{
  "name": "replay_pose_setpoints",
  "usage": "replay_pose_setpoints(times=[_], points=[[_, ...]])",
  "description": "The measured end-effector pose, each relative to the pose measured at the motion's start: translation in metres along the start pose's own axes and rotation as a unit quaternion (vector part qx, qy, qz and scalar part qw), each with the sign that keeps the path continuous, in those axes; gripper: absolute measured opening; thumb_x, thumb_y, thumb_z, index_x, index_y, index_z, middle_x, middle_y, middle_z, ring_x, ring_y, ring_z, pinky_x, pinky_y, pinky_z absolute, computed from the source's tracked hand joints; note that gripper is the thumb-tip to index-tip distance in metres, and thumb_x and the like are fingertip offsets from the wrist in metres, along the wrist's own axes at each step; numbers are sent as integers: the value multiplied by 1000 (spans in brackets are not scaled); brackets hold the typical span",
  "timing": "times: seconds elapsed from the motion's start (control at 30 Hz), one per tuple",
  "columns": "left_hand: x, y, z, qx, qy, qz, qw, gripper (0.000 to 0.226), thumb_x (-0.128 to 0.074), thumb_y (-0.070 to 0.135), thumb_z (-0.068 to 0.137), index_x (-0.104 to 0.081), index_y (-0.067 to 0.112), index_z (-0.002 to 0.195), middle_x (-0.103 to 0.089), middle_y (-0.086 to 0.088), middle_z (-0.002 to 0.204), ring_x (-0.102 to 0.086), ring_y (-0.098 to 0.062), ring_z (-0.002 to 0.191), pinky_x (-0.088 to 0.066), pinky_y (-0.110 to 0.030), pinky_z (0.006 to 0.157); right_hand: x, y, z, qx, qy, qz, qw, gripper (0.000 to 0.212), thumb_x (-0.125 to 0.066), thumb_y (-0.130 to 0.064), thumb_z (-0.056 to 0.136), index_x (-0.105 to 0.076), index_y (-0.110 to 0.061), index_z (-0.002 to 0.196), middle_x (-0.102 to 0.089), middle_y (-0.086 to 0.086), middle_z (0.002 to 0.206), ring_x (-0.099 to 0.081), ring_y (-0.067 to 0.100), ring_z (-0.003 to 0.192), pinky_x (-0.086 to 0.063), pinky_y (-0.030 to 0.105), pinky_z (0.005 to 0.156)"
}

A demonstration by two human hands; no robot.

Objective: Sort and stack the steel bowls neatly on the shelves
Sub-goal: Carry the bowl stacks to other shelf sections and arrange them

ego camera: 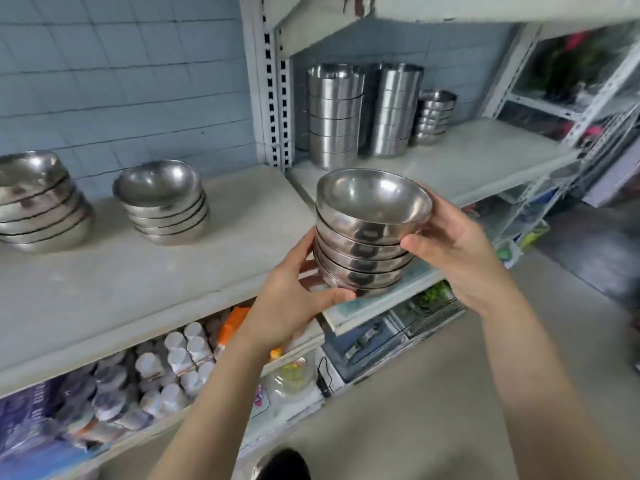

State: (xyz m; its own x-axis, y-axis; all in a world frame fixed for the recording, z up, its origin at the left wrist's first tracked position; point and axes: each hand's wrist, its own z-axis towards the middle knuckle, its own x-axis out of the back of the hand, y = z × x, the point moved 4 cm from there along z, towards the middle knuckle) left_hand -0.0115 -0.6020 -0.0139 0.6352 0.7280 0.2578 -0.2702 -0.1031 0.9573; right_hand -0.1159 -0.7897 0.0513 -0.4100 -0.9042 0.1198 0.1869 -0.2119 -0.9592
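Observation:
A stack of several nested steel bowls [367, 237] is held in the air in front of the shelf edge. My left hand [294, 299] cups its bottom from the left, thumb across the lowest bowl. My right hand [453, 247] grips its right side near the top. On the left shelf [138, 289] stand two more stacks of wide bowls, one at the far left [38, 206] and one nearer the middle [166, 206]. On the right shelf [467, 157] stand two tall stacks of straight-sided steel bowls [334, 116] [393, 112] and a small stack [434, 117].
A slotted upright post [273, 91] divides the two shelves. Below the left shelf are white-capped bottles [180, 362] and packets; below the right one, boxed goods [391, 334]. More racks stand at the far right [571, 81]. An upper shelf [450, 8] overhangs the right one.

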Motion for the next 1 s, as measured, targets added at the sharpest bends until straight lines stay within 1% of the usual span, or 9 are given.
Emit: replay_pose_setpoints(times=[0.2,0.33,0.43,0.53,0.63,0.7,0.8,0.9,1.0], points=[[-61,0,82,22,-13,-30,999,92,-92,23,64,-45,36,142,-66,16,121,-64,3,106,-53,-15,86,82,24,46,-3,23,-19,1000,81,-87,-39,64,-52,-31,136,-67,-7,129,-62,12,119,-50,29,100],[-92,-4,155,4,-31,-29,999,95,-92,35,60,-45,37,142,-65,16,126,-61,-7,118,-50,-26,98,133,42,91,-5,35,-44,998,86,-87,-33,66,-48,-26,143,-64,-7,133,-60,12,123,-47,37,106],[-117,-4,204,9,-49,-30,998,92,-93,26,64,-45,35,143,-64,15,126,-61,-7,117,-53,-25,96,171,56,119,-11,54,-56,997,89,-85,-35,67,-46,-23,145,-64,-7,133,-60,12,123,-46,41,107],[-146,-3,249,9,-69,-27,997,89,-93,23,65,-47,35,140,-65,16,124,-62,-2,113,-54,-19,92,208,71,145,-14,74,-63,995,86,-80,-29,65,-47,-22,144,-66,-8,131,-61,9,120,-47,39,107],[-171,-8,290,19,-83,-21,996,87,-93,27,63,-49,36,137,-65,17,122,-63,-5,112,-54,-26,94,241,88,170,-27,75,-57,995,87,-79,-31,62,-47,-28,143,-66,-11,130,-62,8,118,-48,38,105],[-186,-9,317,22,-83,-16,996,86,-93,27,62,-49,35,136,-66,17,122,-64,-7,111,-54,-24,92,263,103,191,-37,70,-49,996,88,-78,-30,60,-48,-29,143,-66,-14,128,-63,5,116,-51,34,102],[-213,-16,365,31,-74,-16,997,88,-93,19,63,-48,29,138,-66,13,123,-65,-10,111,-54,-21,91,298,127,228,-41,44,-45,997,83,-77,-27,62,-49,-31,141,-66,-17,126,-63,1,114,-49,25,102],[-247,-27,418,50,-53,-21,997,93,-92,18,60,-46,24,140,-65,9,126,-65,-11,113,-54,-29,98,345,152,274,-36,12,-34,999,78,-79,-23,64,-51,-31,137,-67,-15,126,-63,4,116,-50,28,101],[-282,-31,463,67,-25,-29,997,87,-91,8,64,-46,19,138,-65,7,125,-66,-11,110,-54,-25,95,391,175,318,-30,-23,-20,999,77,-81,-28,62,-54,-32,134,-68,-13,126,-63,8,118,-50,25,99]])
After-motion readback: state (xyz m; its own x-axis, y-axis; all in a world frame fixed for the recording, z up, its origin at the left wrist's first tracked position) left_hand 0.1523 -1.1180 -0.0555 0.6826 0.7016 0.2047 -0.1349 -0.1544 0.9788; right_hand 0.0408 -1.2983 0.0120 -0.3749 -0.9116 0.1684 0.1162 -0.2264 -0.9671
